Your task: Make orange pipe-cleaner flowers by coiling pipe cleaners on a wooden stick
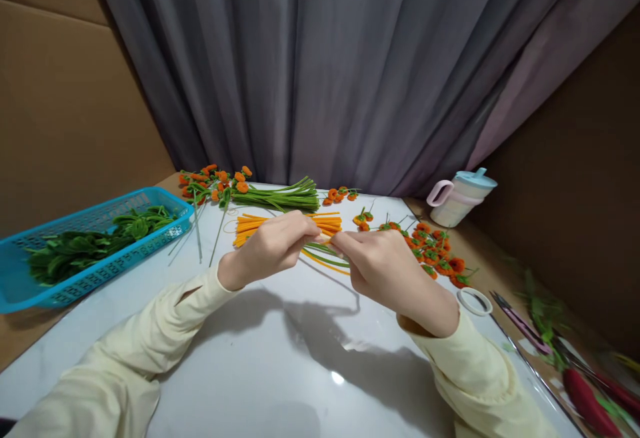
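Note:
My left hand [280,241] and my right hand [383,265] meet over the middle of the white table, fingertips pinched close together. Between them shows a thin bit of orange pipe cleaner [325,239], mostly hidden by the fingers. Just behind lies a bundle of orange pipe cleaners [250,226]. An orange strand and some green pipe cleaners [327,258] curve below the fingertips; I cannot tell whether they are held or lie on the table. Farther back is a bundle of green pipe cleaners [285,195].
On the left stands a blue basket [100,218] of green leaf pieces. Small orange flowers [430,245] lie at right, more orange flowers [215,181] at back left. A white tape ring [475,302], pink-handled scissors [523,325], red-handled pliers [590,401] and a lidded cup [460,201] are at right.

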The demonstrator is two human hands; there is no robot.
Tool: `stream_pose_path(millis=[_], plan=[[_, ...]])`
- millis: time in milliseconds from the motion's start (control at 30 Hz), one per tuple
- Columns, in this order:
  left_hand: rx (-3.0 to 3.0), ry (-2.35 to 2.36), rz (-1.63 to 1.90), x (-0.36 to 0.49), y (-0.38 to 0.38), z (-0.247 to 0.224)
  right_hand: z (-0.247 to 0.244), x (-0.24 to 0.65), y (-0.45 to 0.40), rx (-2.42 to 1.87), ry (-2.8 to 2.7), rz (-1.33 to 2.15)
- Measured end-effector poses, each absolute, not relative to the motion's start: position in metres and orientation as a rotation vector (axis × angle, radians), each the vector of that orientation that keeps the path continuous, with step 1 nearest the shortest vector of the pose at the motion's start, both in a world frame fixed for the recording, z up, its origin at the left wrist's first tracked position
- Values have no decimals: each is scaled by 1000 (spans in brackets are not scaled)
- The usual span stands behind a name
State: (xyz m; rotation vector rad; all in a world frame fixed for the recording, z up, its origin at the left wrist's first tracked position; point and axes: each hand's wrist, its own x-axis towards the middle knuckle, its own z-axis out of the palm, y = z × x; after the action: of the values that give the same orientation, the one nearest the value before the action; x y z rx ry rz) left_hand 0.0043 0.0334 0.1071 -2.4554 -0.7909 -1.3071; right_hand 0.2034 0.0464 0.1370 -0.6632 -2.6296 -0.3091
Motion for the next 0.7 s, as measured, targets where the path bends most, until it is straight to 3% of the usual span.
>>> stream_pose_path(millis=[400,700], plan=[[-2594,-820,-1498,7,28,118,145,207,49,-477,-2475,-598],[-2752,-1182,-1849,16,24,113,139,207,63,-490,-2531,-3]])
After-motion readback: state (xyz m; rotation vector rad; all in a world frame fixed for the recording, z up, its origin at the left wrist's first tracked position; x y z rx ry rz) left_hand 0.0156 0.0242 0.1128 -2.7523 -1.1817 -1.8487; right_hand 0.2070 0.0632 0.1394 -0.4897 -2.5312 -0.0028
